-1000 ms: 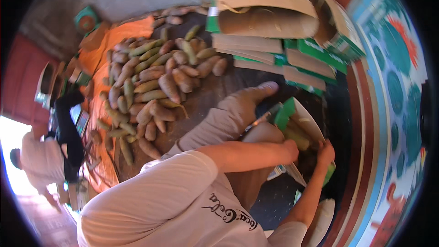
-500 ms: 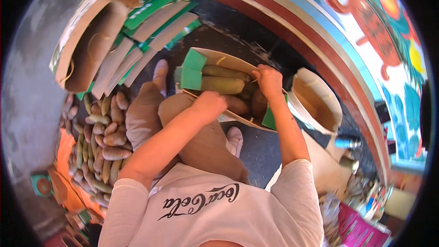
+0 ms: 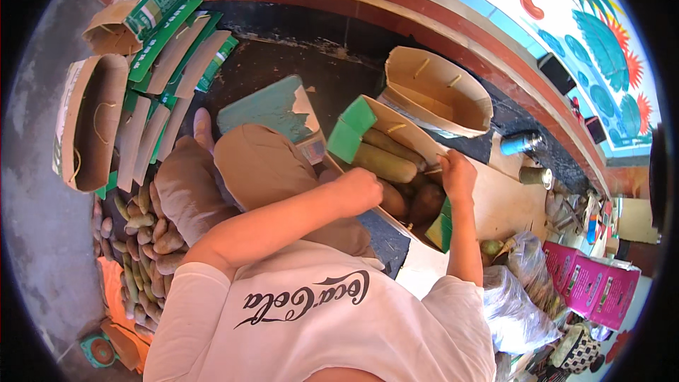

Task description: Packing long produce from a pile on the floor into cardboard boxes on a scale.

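An open cardboard carton [image 3: 417, 127] with green end flaps [image 3: 352, 131] is slung between my two hands. Inside lie long green root vegetables [image 3: 384, 161] and several reddish-brown ones [image 3: 426, 203]. My left hand [image 3: 359, 189] is closed in a fist at the carton's near long side. At the far long side, my right hand [image 3: 458, 172] has its fingers closed at the rim. What exactly lies inside each fist, rim or cord handle, is hidden.
A worn teal stool [image 3: 265, 112] stands by my knees. Beyond the carton is another open carton [image 3: 438, 95]. Folded cartons [image 3: 166, 64] and an opened one [image 3: 92, 124] stand at left, above heaped root vegetables [image 3: 145, 240]. Plastic bags [image 3: 516, 304] and a pink box [image 3: 594, 279] lie at right.
The filled carton has moved right, off the teal stool, with both hands at it. My view has turned too, so the stool top now shows.
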Demonstrator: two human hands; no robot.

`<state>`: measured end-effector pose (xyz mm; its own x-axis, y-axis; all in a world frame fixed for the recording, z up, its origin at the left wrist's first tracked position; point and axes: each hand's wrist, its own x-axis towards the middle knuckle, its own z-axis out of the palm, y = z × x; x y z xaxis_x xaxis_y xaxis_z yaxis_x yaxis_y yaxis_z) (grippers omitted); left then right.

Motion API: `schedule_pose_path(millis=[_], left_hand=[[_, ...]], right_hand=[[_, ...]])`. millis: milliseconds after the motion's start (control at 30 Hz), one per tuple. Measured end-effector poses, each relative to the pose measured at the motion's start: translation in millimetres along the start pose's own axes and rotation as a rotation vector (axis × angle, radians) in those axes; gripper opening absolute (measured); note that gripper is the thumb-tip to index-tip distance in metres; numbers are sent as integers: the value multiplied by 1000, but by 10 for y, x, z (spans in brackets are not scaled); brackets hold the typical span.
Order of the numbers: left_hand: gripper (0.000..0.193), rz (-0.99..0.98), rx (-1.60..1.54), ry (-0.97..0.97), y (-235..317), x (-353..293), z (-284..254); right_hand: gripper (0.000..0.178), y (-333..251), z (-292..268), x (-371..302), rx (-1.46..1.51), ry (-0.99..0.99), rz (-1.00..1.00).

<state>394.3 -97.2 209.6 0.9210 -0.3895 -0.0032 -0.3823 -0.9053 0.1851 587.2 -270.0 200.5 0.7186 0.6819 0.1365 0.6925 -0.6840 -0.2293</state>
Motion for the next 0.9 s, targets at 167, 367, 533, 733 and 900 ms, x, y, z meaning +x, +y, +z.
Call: schedule_pose_path(millis=[167,367,533,733,900], left_hand=[[5,27,-67,-4,256,277,19],[12,-172,-248,398,-377,-191,-573],[16,-664,-54,622,-780,-1191,-1019],[18,-959,249,824,-833,-2308,-1081],[22,-1138,411,775,-712,-2758,-841]], right_hand=[[19,613,-39,-443,-116,-70,116],[14,1662,501,-743,-340,-158,336],[20,1085,268,-39,-32,16,194],[36,382,742,793,-6,110,-46],[41,368,1201,1138,-431,-289,57]])
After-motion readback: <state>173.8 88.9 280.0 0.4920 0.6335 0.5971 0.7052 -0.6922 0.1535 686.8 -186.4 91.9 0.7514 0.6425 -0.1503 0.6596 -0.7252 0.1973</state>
